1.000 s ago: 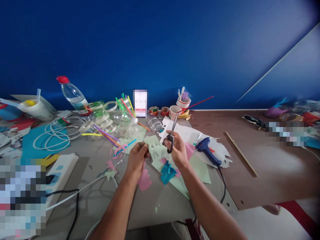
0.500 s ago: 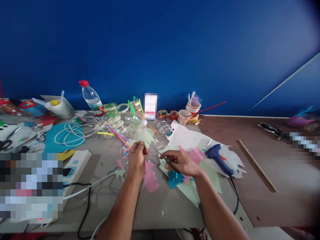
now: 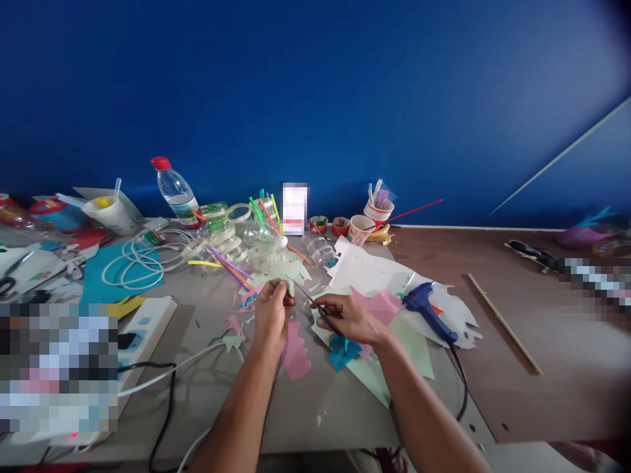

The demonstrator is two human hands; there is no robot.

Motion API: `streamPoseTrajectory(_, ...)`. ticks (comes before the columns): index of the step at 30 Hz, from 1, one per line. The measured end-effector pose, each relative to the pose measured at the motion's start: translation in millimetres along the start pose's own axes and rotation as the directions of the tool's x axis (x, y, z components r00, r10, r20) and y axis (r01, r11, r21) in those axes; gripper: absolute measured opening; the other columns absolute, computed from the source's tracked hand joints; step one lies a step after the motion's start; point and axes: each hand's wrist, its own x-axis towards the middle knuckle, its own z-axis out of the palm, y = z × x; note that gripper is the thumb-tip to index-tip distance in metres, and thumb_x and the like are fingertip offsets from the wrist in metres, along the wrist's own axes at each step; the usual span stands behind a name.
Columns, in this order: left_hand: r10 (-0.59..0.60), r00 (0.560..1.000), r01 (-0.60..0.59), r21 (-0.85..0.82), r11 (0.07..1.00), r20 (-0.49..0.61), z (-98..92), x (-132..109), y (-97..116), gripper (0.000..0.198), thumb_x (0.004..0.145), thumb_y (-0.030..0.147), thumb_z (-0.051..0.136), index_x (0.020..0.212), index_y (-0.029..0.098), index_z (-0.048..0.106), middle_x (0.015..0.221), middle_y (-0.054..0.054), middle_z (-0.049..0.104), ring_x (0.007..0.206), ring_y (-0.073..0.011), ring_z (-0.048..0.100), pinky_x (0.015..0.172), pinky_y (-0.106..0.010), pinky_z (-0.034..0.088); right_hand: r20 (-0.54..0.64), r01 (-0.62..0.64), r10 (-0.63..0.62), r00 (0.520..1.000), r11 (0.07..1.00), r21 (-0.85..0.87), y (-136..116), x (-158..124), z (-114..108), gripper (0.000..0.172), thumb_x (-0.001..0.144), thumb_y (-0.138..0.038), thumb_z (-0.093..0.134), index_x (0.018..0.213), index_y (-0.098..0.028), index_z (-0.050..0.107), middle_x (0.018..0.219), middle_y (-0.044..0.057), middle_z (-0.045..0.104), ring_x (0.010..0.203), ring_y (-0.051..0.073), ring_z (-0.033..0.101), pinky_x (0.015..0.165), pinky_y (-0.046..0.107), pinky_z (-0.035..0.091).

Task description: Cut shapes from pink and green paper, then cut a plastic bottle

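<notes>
My left hand (image 3: 270, 314) pinches a pale green paper cut-out (image 3: 286, 270) and holds it up over the grey table. My right hand (image 3: 348, 318) is closed round the black handles of a pair of scissors (image 3: 311, 303). The thin blades point up and left toward the green paper, close to my left fingertips. Under my hands lie pink paper scraps (image 3: 296, 351), a teal scrap (image 3: 342, 351) and a larger pale green sheet (image 3: 399, 355).
A blue glue gun (image 3: 426, 311) lies on white paper at the right, its black cable running toward me. Coloured straws (image 3: 227, 264), cut plastic bottles, a water bottle (image 3: 175, 190), paper cups (image 3: 377, 211), a coiled white cable (image 3: 135, 263), a power strip (image 3: 142, 322) and a wooden stick (image 3: 503, 323) surround the work.
The scissors came down from upright to nearly level, blades now aimed at the green paper. My right hand dropped lower; my left hand stayed on the paper. The view shifted left.
</notes>
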Motion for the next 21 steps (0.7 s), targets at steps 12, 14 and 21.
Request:
streamPoseTrajectory(12, -0.046, 0.998, 0.045, 0.038, 0.998, 0.031, 2.9, -4.1, 0.2, 0.030, 0.056, 0.029, 0.075, 0.060, 0.018, 0.048, 0.052, 0.006, 0.053, 0.044, -0.0041, 0.042, 0.046, -0.018, 0.032, -0.007, 0.039, -0.039, 0.999, 0.999, 0.031, 2.6, 1.6, 1.5, 0.031, 0.076, -0.027, 0.064, 0.104, -0.014, 0.069, 0.059, -0.006, 0.041, 0.053, 0.007, 0.033, 0.048, 0.021, 0.026)
streamPoseTrajectory(14, -0.046, 0.998, 0.043, 0.056, 0.997, 0.044, 2.9, -4.2, -0.1, 0.029, 0.056, 0.030, 0.074, 0.059, 0.018, 0.048, 0.052, 0.006, 0.053, 0.043, -0.0043, 0.042, 0.047, -0.018, 0.033, 0.000, 0.044, -0.044, 0.999, 0.998, 0.048, 1.2, 1.3, 1.5, 0.031, 0.076, -0.026, 0.063, 0.104, -0.014, 0.069, 0.059, -0.006, 0.041, 0.053, 0.007, 0.033, 0.048, 0.021, 0.026)
streamPoseTrajectory(21, -0.080, 0.989, 0.068, 0.101, 0.993, 0.122, 3.9, -7.8, 0.2, 0.029, 0.055, 0.031, 0.074, 0.057, 0.017, 0.048, 0.050, 0.005, 0.052, 0.044, -0.0050, 0.044, 0.047, -0.019, 0.033, -0.001, 0.054, -0.054, 0.999, 0.996, 0.071, -3.0, 1.0, -0.6, 0.032, 0.075, -0.024, 0.062, 0.105, -0.015, 0.070, 0.059, -0.005, 0.041, 0.054, 0.008, 0.033, 0.048, 0.021, 0.028)
